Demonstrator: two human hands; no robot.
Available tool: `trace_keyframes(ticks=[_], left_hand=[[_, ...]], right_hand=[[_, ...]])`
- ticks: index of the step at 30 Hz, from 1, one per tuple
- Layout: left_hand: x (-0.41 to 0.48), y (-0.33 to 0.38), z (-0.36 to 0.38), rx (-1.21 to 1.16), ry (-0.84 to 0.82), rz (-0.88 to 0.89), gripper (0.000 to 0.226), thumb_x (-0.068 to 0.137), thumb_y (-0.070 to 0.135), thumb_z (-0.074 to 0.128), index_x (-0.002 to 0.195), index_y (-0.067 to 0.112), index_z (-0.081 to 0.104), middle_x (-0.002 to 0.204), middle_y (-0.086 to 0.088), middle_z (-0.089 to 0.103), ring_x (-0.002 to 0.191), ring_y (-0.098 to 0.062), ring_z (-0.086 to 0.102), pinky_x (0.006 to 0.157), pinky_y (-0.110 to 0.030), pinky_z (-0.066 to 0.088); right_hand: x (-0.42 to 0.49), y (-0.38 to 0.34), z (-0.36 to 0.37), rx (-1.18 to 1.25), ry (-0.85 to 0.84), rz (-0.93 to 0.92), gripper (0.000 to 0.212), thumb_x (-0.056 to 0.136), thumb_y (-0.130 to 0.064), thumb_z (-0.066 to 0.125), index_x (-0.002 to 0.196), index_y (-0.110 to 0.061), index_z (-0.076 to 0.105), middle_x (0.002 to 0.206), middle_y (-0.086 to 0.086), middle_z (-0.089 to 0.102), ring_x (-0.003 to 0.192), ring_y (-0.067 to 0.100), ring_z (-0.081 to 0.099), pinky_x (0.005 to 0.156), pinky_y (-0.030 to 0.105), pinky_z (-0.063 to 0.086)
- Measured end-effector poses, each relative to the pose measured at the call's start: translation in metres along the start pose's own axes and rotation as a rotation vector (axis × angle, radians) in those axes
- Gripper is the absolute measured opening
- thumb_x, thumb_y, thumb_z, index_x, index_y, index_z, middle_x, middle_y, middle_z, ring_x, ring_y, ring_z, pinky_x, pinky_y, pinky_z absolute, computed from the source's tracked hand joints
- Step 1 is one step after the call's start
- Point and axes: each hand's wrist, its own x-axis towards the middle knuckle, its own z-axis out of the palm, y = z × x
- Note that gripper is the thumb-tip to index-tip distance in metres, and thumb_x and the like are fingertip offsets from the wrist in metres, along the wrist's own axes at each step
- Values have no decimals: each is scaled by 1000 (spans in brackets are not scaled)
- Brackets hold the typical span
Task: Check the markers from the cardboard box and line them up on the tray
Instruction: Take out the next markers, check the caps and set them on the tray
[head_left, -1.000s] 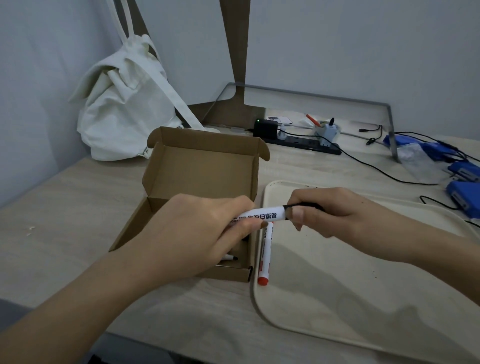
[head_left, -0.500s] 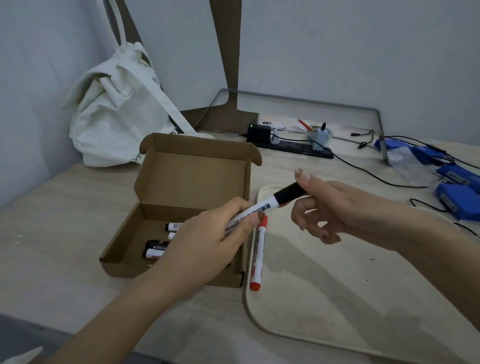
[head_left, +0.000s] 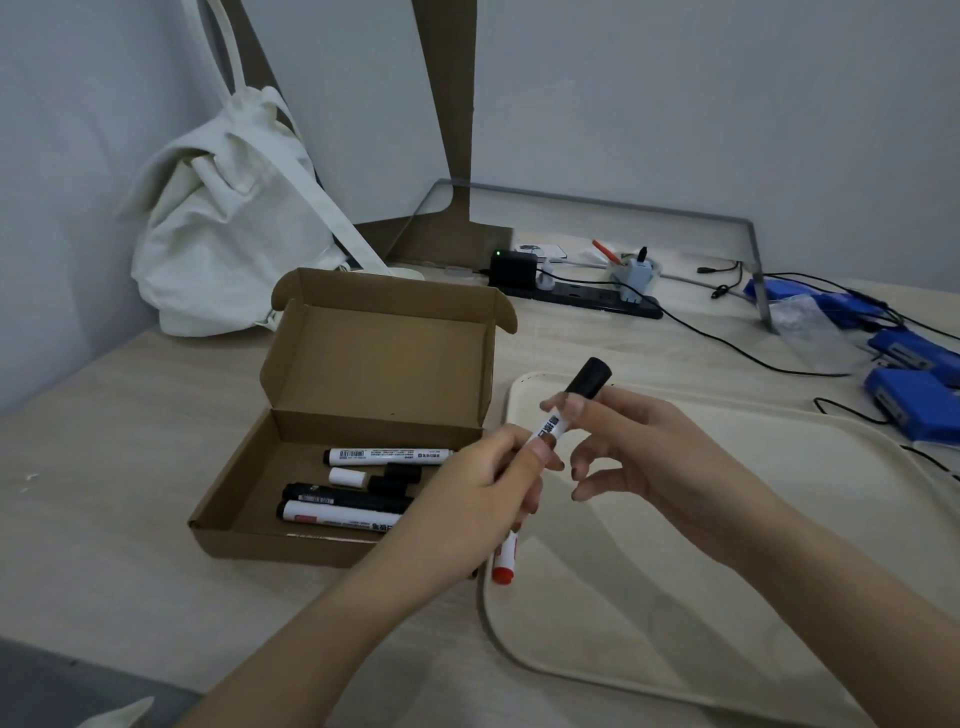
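both hands on one black-capped marker, between box and tray

left hand (head_left: 483, 499) grips the lower barrel of a white marker (head_left: 557, 422), fingers curled round it. right hand (head_left: 639, 452) pinches the same barrel just under the black cap (head_left: 589, 376) with thumb and forefinger, its other fingers loosely curled. the marker is tilted, cap end up and to the right, held above the tray's near-left edge.

the cream tray (head_left: 753, 597) lies on the table (head_left: 130, 467), right of the open cardboard box (head_left: 374, 358). a red-capped marker (head_left: 505, 564) lies along the tray's left rim (mostly hidden behind the left hand). the box holds several more markers (head_left: 337, 501) lying flat, plus short loose pieces (head_left: 345, 476); the left hand covers their right ends.

behind: a white cloth bag (head_left: 223, 234) against the wall, a black power strip (head_left: 582, 302) with plugs, black cables, and blue packs (head_left: 909, 374) at far right.
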Motion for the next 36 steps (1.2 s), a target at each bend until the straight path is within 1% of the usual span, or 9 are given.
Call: trace_keyframes(ticks=[5,9,13,16,22,25,28,33,36], left_hand=[[3,2,17,-57,-41,-59,24,95,32,37,84,18,53,58,6,51,42,-4,46,43,-22,40],[6,4,22,-128,-73,-89,22,95,30,38,90,16,54,66,2,55,54,-6,57,46,-22,48],[2,-3,7,221,148,47,29,88,49,36,116,40,41,97,23,54,90,5,56,76,-24,50],[-7,-6,-7,420,257,183,32,86,49,38,118,44,35,103,27,49,99,9,48,86,-24,46],[-19,-22,9,897,-100,266,50,87,52,43,134,41,29,139,20,30,127,2,17,99,-14,7],[-18,-29,12,1008,-184,283,50,81,53,41,127,35,45,130,11,49,125,-8,36,108,-25,14],[-15,-35,14,1141,-188,289,48,70,56,38,106,36,63,100,15,66,102,-7,59,106,-24,27],[-14,-36,13,1145,-159,296,42,69,54,37,95,36,66,87,17,66,90,-4,61,96,-27,24],[-15,-41,10,1139,-134,299,41,68,49,36,94,36,65,88,15,66,89,-5,61,97,-26,30]], right_hand=[[1,6,-7,77,57,-19,29,83,-27,58,98,-5,67,82,5,67,61,11,60,56,20,53],[4,11,-13,59,41,26,34,78,-27,62,95,1,68,74,6,67,59,10,60,57,17,53],[18,11,-31,50,57,113,26,83,-19,61,92,3,68,60,4,62,49,6,58,53,14,53],[32,19,-39,-54,26,248,18,83,-21,64,86,-4,72,53,-1,64,47,6,57,51,13,52],[59,45,-24,-338,29,352,31,78,-28,71,79,3,70,50,6,64,40,10,57,47,15,52],[66,53,-15,-496,73,346,36,79,-31,70,62,-1,61,36,0,59,29,8,55,37,14,46],[70,59,-11,-752,104,309,48,84,-42,61,51,-7,56,40,2,58,24,5,49,35,13,41],[72,67,-7,-990,84,207,60,90,-50,44,44,-11,50,42,2,56,19,4,41,45,20,45],[71,64,-2,-1009,47,212,59,92,-50,38,50,-11,51,41,0,55,19,3,41,39,16,42]])
